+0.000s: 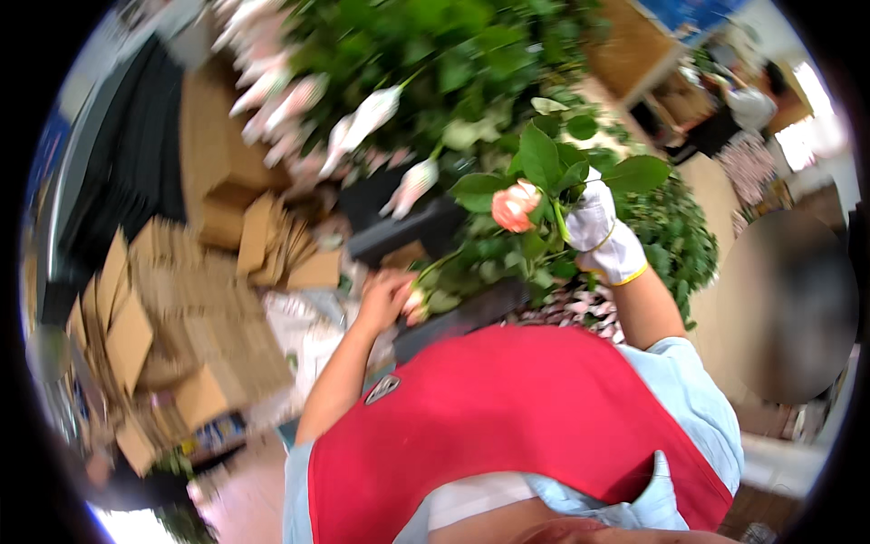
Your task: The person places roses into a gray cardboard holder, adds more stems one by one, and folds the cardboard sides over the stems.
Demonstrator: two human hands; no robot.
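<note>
My right hand [605, 234], in a white glove with a yellow cuff edge, is closed around the green stem of a leafy rose. That rose's peach-pink bloom [517, 207] points left, above the dark stand. Lower on the left, my bare left hand [385, 297] has its fingers curled at a pale pink-and-cream rose [416, 306], whose leafy stem runs right. Slight blur softens the fingers there. Just beyond, a rose head in a whitish sleeve [415, 188] hangs over the black stand [408, 234].
A big heap of leafy stems [435, 54] with sleeved blooms [281, 100] fills the far side. Flattened cardboard [181, 317] is stacked on the left. More greenery [675, 231] lies beyond my right wrist. Another person [750, 107] is at the far right.
</note>
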